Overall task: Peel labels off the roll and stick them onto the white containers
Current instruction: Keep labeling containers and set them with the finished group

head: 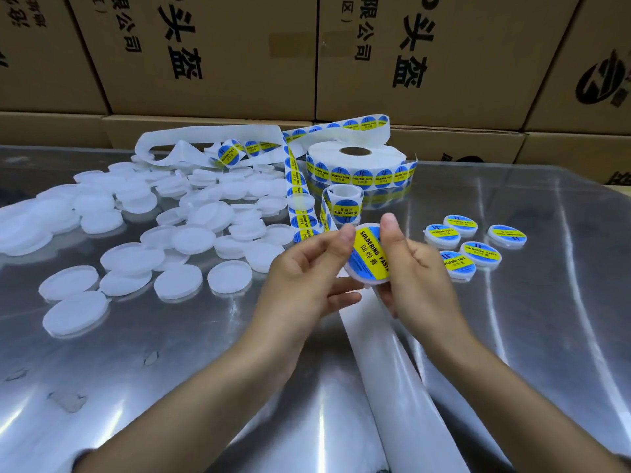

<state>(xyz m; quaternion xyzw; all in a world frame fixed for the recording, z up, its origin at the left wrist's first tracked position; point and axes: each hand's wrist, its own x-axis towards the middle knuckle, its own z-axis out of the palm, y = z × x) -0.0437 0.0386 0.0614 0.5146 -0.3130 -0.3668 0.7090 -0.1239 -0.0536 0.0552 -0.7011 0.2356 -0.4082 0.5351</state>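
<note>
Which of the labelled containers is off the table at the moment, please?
The labelled container held between the left hand and right hand; the other five lie on the table.

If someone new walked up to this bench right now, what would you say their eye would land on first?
Probably the two hands at centre: the left hand and right hand hold one white container whose blue-and-yellow label is being pressed on by both thumbs. Next, the pile of unlabelled white containers spreading over the left of the shiny table. Behind the hands sit the label roll and its loose strip, with five finished containers on the right.
</note>
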